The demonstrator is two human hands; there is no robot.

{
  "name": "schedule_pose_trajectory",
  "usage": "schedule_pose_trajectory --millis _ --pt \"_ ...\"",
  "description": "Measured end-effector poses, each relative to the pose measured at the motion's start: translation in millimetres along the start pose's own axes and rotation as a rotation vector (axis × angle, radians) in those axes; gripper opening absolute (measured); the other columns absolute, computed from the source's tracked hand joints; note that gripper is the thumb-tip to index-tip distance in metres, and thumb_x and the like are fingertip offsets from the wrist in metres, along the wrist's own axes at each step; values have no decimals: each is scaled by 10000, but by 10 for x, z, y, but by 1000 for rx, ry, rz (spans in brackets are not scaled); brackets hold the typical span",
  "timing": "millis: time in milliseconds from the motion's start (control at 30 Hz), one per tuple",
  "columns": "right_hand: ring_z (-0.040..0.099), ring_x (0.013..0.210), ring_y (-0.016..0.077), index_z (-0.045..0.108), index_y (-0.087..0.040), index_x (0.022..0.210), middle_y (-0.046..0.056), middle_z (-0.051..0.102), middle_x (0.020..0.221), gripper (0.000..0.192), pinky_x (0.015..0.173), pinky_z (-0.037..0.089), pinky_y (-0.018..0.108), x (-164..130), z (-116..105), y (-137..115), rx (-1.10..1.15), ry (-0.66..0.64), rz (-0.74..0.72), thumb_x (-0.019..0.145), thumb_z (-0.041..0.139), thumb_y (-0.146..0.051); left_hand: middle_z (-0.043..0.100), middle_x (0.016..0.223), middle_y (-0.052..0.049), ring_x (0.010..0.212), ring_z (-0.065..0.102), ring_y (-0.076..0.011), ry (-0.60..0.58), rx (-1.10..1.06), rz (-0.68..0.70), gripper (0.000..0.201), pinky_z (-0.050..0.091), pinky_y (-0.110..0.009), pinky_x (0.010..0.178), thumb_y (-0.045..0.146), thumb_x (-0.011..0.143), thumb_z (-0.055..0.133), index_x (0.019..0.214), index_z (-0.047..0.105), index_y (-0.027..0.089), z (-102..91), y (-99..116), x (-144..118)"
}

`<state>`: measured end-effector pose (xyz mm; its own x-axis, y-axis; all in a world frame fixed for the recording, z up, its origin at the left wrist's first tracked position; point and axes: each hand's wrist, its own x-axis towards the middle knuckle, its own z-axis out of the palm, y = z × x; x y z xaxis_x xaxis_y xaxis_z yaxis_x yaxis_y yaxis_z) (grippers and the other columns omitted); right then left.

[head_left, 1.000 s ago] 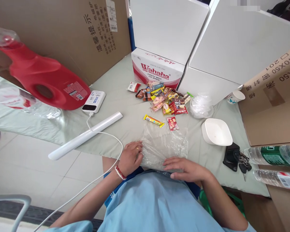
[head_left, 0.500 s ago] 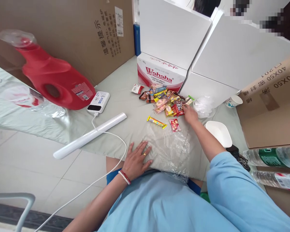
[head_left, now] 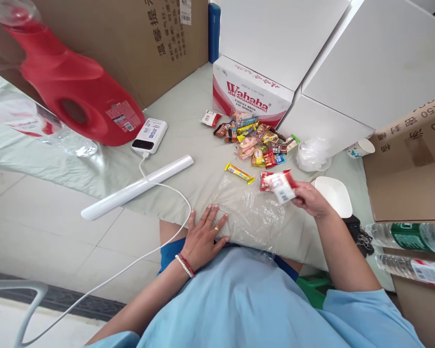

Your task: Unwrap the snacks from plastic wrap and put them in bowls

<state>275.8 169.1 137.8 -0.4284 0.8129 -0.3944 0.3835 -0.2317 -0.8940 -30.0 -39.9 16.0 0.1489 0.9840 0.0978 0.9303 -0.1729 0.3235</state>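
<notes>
My right hand (head_left: 311, 199) is closed on a red and white snack packet (head_left: 283, 188), held by its edge above the table. Partly behind that packet lies a small red packet (head_left: 264, 181). My left hand (head_left: 206, 237) rests flat with fingers spread at the table's front edge, beside a clear plastic bag (head_left: 252, 212). A yellow wrapped snack bar (head_left: 239, 173) lies just beyond the bag. Farther back is a pile of wrapped sweets (head_left: 252, 140), with another red and white packet (head_left: 210, 118) at its left end.
Behind the sweets stands a Wahaha carton (head_left: 250, 94). On the left are a red jug (head_left: 83, 96), a power bank (head_left: 150, 135) with a cable, and a white tube (head_left: 137, 187). A white bowl (head_left: 333, 195), paper cup (head_left: 361, 148) and water bottles (head_left: 409, 237) are on the right.
My right hand has drawn back from the pile toward me, now with a red and white packet in it. The left hand stays in place. The camera view has tilted down.
</notes>
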Motion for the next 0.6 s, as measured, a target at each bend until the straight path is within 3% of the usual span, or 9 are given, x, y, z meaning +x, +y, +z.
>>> schedule_pose_trajectory --millis 67,133,167,233,300,367,433,500,600 --pt "249 452 82 722 -145 1054 -52 452 577 409 450 202 226 6 276 53 -39 -206 70 764 624 -416 317 1695 -145 1559 318 -384 -5 11 2 638 87 -708 1246 550 964 583 1548 489 308 3 5 -3" --pt "375 487 101 739 -151 1119 -18 557 650 441 490 294 229 96 519 134 -165 -344 83 817 602 -442 310 1697 -153 1556 322 -390 -8 20 10 643 112 -719 1238 535 963 590 1550 485 295 0 -8 -14" --pt "467 548 122 743 -157 1130 7 614 717 434 539 361 241 147 608 175 -280 -331 51 846 597 -450 308 1697 -157 1553 329 -389 -7 21 15 646 133 -718 1236 537 963 590 1550 486 288 -7 -20 -25" --pt "611 742 181 745 -159 1137 60 691 877 401 699 471 290 212 712 233 -551 -153 -58 888 613 -444 322 1692 -160 1546 347 -380 4 14 25 650 194 -700 1233 555 964 582 1544 491 275 -34 -50 -62" --pt "659 925 227 727 -171 1191 102 705 1030 391 857 504 341 195 750 249 -748 51 -171 939 603 -442 359 1677 -159 1535 368 -367 25 -1 30 635 274 -663 1223 559 973 565 1525 512 250 -83 -68 -106" --pt "658 1076 250 686 -205 1292 126 673 1208 422 940 511 367 107 790 230 -827 155 -258 985 566 -468 428 1638 -164 1499 420 -351 59 -6 9 547 380 -596 1185 512 997 544 1449 591 207 -158 -51 -135" --pt "635 1188 262 627 -249 1393 121 596 1394 477 971 524 372 -6 891 205 -883 118 -287 981 594 -485 526 1561 -167 1410 502 -353 114 29 -54 413 475 -542 1094 438 1011 538 1284 702 176 -263 12 -128" --pt "625 1233 276 563 -273 1474 108 501 1533 564 964 541 374 -96 1053 200 -977 -7 -236 945 666 -437 608 1476 -151 1291 565 -362 183 110 -115 302 521 -525 988 357 1004 557 1147 755 179 -399 116 -70" --pt "626 1252 286 501 -281 1537 102 407 1632 599 938 561 374 -156 1301 255 -1098 -67 -141 956 642 -311 657 1408 -119 1197 586 -352 253 207 -97 241 520 -505 896 210 971 571 1122 759 209 -628 301 122"
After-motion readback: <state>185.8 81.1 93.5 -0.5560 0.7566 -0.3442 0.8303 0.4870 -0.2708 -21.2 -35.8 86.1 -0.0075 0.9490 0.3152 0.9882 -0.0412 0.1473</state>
